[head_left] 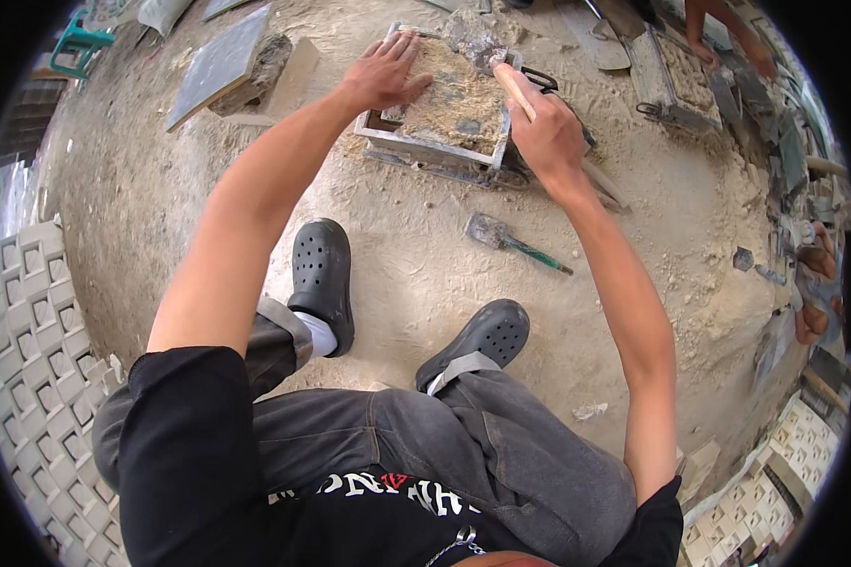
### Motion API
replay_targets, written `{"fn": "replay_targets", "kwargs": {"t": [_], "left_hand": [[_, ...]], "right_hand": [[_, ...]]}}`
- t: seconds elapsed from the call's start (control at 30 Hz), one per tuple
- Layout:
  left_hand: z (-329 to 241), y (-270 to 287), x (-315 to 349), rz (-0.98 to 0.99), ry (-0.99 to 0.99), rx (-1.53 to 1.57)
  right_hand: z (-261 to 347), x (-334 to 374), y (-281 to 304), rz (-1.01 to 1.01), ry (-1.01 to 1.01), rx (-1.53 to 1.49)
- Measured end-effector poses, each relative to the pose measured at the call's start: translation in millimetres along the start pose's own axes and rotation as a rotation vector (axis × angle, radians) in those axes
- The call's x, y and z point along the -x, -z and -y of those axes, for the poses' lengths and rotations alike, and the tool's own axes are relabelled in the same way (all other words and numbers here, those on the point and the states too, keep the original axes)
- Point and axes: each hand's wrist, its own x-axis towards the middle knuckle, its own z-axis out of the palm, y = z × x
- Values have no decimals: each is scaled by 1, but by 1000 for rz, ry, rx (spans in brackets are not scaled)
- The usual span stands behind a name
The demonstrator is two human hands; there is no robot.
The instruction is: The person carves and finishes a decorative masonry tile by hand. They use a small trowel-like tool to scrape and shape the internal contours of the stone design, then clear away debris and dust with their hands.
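Right hand [550,137] clamped on a pale wooden-handled tool [515,92] by the grey rectangular frame [435,149], left hand [384,77] spread open over its tan sandy fill [459,99]: steady, even pressure should serve best!

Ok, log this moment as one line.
left hand: spread over sandy tan fill in grey rectangular frame | right hand: gripping pale wooden-handled tool | ground: green-handled flat tool
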Motion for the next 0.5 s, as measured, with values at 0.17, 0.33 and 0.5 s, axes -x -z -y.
{"fn": "replay_targets", "kwargs": {"t": [0.17, 0.33, 0.5], "left_hand": [[-15, -5, 7, -51, 95, 79], [-32, 5, 53, -74, 19, 146], [-32, 31, 95, -2, -122, 278]], "right_hand": [[-16, 2, -4, 27, 35, 56], [-21, -13, -14, -4, 141, 68], [-27, -29, -26, 13, 241, 66]]}}
